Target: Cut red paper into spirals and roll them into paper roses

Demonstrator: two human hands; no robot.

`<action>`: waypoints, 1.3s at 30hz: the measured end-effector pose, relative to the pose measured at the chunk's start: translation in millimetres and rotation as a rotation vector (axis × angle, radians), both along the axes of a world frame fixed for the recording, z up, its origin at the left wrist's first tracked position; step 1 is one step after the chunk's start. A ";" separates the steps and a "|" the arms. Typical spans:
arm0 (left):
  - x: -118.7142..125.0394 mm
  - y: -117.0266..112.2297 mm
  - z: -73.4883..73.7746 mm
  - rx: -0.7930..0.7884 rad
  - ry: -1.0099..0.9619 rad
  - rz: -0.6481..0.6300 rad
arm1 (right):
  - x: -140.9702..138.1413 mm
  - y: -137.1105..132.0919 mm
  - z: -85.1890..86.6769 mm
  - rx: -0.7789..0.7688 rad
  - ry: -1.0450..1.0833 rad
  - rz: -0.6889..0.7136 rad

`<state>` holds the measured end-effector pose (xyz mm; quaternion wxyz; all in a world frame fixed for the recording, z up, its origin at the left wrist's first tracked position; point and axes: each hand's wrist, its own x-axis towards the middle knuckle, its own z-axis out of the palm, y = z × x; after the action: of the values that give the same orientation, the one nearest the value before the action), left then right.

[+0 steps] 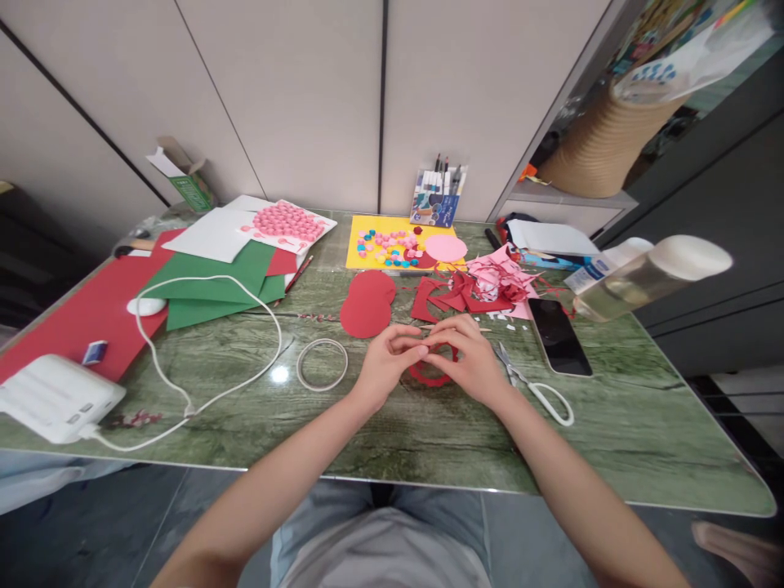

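Note:
My left hand and my right hand meet over the middle of the green table, fingertips pinched together. Between them is a thin wooden stick and a red paper ring that lies under the fingers on the table. Both hands are closed round the stick and the red paper. Just beyond the hands lie two overlapping red paper circles. A clear tape ring sits to the left of my left hand.
Scissors and a black phone lie right of my hands. Red and pink scraps, a yellow sheet with small paper rolls, red, green and white sheets, a white power bank with cable, and a glue bottle surround them.

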<state>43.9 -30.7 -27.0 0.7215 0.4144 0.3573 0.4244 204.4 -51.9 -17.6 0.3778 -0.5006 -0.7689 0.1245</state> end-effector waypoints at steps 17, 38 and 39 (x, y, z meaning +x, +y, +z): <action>0.3 1.8 -0.5 0.033 0.008 -0.013 | -1.8 0.0 -8.9 -0.014 0.010 -0.022; 1.3 -1.5 -1.3 0.094 0.049 -0.045 | 1.0 1.1 -6.3 0.007 0.138 -0.080; 1.3 -1.6 -1.1 0.096 0.045 -0.047 | 1.4 1.1 -5.9 0.006 0.130 -0.074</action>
<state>45.2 -32.3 -28.1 0.7021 0.4663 0.3431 0.4147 205.8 -50.8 -23.5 0.4328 -0.5184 -0.7240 0.1407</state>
